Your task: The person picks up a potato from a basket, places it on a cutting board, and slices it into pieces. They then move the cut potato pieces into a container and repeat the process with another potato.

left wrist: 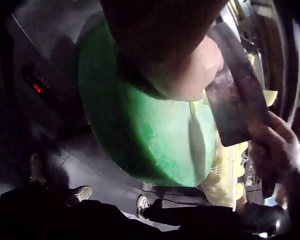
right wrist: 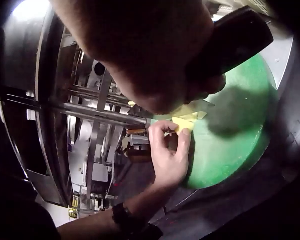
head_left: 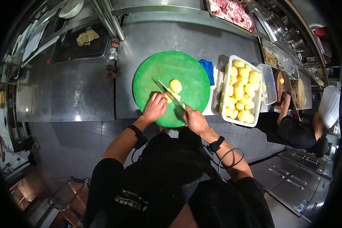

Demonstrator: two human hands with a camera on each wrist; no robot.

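On a round green cutting board (head_left: 192, 68) my left hand (head_left: 155, 107) pinches a cut piece of peeled potato (right wrist: 184, 124) between thumb and curled fingers. My right hand (head_left: 196, 121) grips the dark handle (right wrist: 235, 42) of a kitchen knife. Its broad blade (left wrist: 238, 95) slants across the board, right beside the left fingertips. A rounder peeled potato (head_left: 175, 86) lies on the board just past the blade. More cut potato shows on the near side of the blade, partly hidden by it and by the hands.
Right of the board stands a white basket (head_left: 222, 99) full of peeled potatoes (head_left: 239, 91), with a clear plastic container (head_left: 269, 89) beyond. A blue cloth (head_left: 207, 71) lies by the board. At the back is a tray of sliced meat (head_left: 232, 15). Another person (head_left: 298, 131) works at the far right.
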